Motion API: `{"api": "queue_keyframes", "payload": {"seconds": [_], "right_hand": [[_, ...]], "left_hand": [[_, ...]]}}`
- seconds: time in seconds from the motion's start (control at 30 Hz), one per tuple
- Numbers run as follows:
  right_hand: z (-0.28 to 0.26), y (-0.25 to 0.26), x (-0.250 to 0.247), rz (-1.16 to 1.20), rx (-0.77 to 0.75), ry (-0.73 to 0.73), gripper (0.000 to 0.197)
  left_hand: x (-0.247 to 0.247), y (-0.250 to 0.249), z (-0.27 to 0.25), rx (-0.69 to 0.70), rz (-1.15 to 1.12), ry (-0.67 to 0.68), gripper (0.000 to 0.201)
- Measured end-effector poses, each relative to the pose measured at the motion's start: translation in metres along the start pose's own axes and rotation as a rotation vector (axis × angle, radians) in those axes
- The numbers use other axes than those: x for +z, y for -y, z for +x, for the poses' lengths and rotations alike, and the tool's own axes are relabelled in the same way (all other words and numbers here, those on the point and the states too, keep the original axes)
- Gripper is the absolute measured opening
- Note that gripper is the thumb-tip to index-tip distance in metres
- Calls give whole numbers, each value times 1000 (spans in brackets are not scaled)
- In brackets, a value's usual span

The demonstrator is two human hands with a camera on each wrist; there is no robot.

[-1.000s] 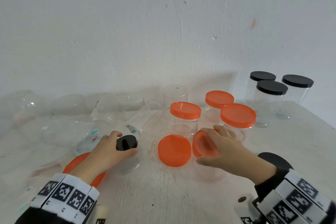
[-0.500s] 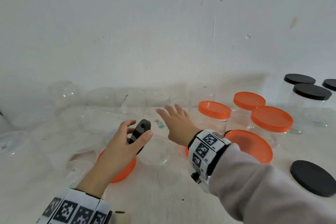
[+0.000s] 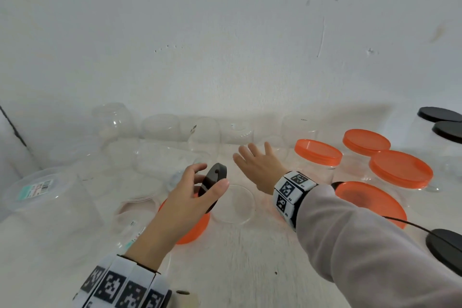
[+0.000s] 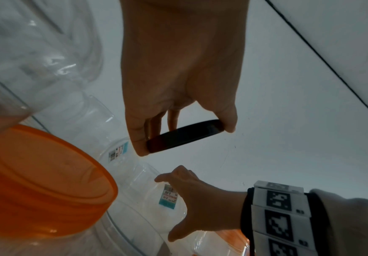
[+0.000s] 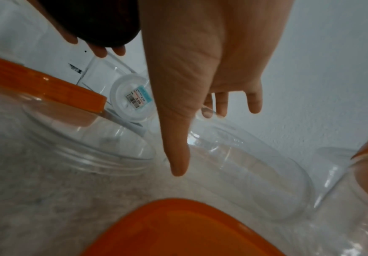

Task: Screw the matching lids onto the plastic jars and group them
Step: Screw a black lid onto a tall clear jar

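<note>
The right hand, off the orange lid with fingers spread, reaches toward probably a matching clear jar while the left hand pinches the small black lid.

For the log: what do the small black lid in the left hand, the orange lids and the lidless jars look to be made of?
Black lid: probably opaque plastic, matte to satin; dull, with a faint sheen on its rim in the left wrist view.
Orange lids: likely translucent glossy plastic; moulded ridges, light glows through.
Lidless jars: clear thin plastic, as the task says; see-through walls, soft highlights.
</note>
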State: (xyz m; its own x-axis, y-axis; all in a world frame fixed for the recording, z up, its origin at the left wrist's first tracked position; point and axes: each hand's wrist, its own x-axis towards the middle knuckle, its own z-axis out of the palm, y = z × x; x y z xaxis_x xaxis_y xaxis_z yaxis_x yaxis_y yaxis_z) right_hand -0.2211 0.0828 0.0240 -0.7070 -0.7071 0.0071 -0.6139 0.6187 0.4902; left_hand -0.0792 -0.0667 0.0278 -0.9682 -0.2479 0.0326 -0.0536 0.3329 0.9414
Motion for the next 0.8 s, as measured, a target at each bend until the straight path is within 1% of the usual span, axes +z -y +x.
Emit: {"api": "queue_keyframes", "payload": {"seconds": [0.1,0.27,0.37,0.53,0.6,0.67,0.73,0.8], "right_hand": [[-5,-4,-2,52,74,-65,85],[-25,-14,-14,225,207,-172,97],[-44,-18,-25,427,289,-253,93],[-81,-18,-33,795,463,-451,88],[-93,-13,-33,986,539,-460,87],[-104,-9,-32,1157,592,-423,83],[-113,-5,-31,1290,611,-364,77],[-119,-3,-29,1414,625,-324,65]], "left_hand": [[-1,0,0,0,-7,18,79],[-1,-5,0,21,-48,10,78],[0,-10,-2,38,-73,-1,78],[-3,-16,-9,56,-118,-16,77],[-5,-18,-10,61,-134,-36,75],[-6,-20,-11,67,-147,-55,76],[-6,-23,-12,72,-163,-70,78],[-7,-25,-12,80,-175,-79,78]]}}
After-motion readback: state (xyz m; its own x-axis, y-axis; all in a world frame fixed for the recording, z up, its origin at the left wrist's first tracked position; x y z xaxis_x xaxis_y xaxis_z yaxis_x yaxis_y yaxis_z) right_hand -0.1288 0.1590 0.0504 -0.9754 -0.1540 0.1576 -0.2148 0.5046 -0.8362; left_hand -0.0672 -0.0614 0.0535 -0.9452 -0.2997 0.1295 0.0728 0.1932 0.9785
